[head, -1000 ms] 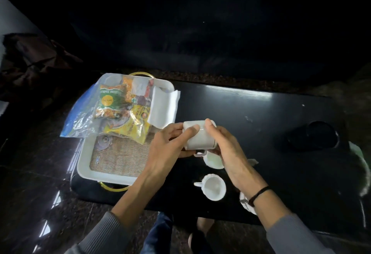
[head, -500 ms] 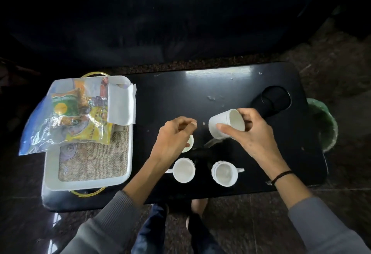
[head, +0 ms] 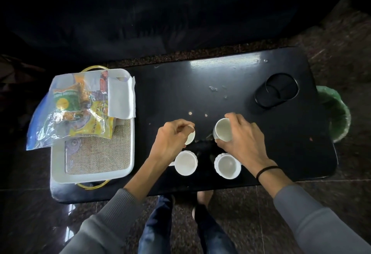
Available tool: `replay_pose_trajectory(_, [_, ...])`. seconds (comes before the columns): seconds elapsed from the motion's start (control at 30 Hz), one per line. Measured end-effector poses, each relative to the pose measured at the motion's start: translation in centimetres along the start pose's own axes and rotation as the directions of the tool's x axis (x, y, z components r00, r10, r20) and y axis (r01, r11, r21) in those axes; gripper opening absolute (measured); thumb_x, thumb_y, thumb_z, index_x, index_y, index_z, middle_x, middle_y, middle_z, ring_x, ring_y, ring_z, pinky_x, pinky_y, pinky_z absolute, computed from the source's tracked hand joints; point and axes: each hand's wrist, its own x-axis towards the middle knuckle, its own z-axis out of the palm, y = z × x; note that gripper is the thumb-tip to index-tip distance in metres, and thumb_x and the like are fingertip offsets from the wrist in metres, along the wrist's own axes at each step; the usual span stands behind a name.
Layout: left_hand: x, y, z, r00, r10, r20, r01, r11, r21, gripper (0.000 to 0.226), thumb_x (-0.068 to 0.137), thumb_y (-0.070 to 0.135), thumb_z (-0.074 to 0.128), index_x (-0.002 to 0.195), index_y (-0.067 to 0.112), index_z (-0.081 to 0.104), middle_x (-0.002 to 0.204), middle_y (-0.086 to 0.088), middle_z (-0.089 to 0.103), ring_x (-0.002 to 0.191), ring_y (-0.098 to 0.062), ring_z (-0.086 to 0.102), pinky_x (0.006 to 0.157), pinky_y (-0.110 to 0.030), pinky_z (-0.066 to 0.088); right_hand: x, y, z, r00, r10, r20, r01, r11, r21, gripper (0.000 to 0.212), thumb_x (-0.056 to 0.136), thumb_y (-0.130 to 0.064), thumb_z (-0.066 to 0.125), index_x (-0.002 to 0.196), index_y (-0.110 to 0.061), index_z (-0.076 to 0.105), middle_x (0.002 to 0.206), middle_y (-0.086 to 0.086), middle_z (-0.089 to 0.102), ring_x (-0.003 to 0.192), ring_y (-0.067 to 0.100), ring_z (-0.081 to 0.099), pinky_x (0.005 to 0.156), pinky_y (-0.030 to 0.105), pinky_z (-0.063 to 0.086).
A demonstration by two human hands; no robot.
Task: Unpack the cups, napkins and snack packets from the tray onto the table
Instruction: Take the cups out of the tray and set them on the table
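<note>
Several white cups stand on the black table (head: 230, 77). My right hand (head: 243, 139) grips one white cup (head: 222, 129), held nearly upright just over the table top. My left hand (head: 170, 139) hovers with curled fingers over another white cup (head: 190, 137), mostly hiding it; I cannot tell if it grips it. Two more cups (head: 185, 163) (head: 227, 165) stand upright near the front edge. At the left, the white tray (head: 60, 171) holds a clear bag of snack packets (head: 72, 107) and folded white napkins (head: 121, 98).
A black cup-holder recess (head: 276, 90) lies at the table's far right. A green bin (head: 339, 113) stands beyond the right edge. Small crumbs dot the table's middle. The tray has gold handles and a woven liner. My knees show below the front edge.
Both hands held one cup together a second ago. The right hand carried it right and lowered it toward the table, turning it upright. The left hand let go and moved over another cup.
</note>
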Motion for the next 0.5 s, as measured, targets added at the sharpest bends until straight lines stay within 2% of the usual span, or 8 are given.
replay_pose_trajectory(0.2, [0.32, 0.06, 0.07, 1.0, -0.005, -0.02, 0.005, 1.0, -0.001, 0.018, 0.096, 0.027, 0.06, 0.103, 0.026, 0.077, 0.101, 0.007, 0.077, 0.097, -0.01, 0.07, 0.077, -0.033, 0.063, -0.01, -0.28, 0.06, 1.0, -0.022, 0.005, 0.023, 0.997, -0.067, 0.069, 0.052, -0.036, 0.097, 0.107, -0.009, 0.066, 0.098, 0.01, 0.073, 0.066, 0.034, 0.068, 0.06, 0.034, 0.049])
replay_pose_trajectory(0.27, [0.31, -0.04, 0.05, 1.0, -0.007, -0.023, 0.007, 1.0, -0.007, 0.018, 0.095, 0.027, 0.06, 0.102, 0.026, 0.077, 0.101, 0.007, 0.077, 0.096, -0.01, 0.07, 0.077, -0.033, 0.063, 0.1, -0.2, 0.25, 0.999, -0.023, 0.048, 0.027, 0.997, -0.077, 0.071, 0.057, -0.041, 0.095, 0.112, -0.01, 0.063, 0.105, 0.009, 0.07, 0.075, 0.033, 0.069, 0.066, 0.037, 0.052])
replay_pose_trajectory(0.4, [0.29, -0.19, 0.0, 1.0, -0.01, -0.026, 0.01, 1.0, -0.013, 0.017, 0.095, 0.028, 0.06, 0.102, 0.027, 0.076, 0.101, 0.006, 0.077, 0.096, -0.011, 0.07, 0.076, -0.033, 0.064, 0.37, -0.07, 0.33, 0.988, 0.007, 0.154, 0.007, 0.996, -0.09, 0.083, 0.069, -0.06, 0.084, 0.131, -0.015, 0.052, 0.124, 0.007, 0.062, 0.105, 0.03, 0.065, 0.086, 0.042, 0.05])
replay_pose_trajectory(0.5, [0.25, -0.25, -0.27, 1.0, -0.005, -0.03, 0.004, 1.0, -0.021, 0.017, 0.096, 0.028, 0.06, 0.102, 0.026, 0.076, 0.101, 0.005, 0.076, 0.097, -0.011, 0.07, 0.075, -0.032, 0.064, 0.84, -0.62, -0.44, 0.986, 0.029, 0.165, -0.016, 0.997, -0.079, 0.086, 0.071, -0.072, 0.074, 0.132, -0.015, 0.051, 0.126, 0.006, 0.062, 0.11, 0.03, 0.061, 0.089, 0.041, 0.047])
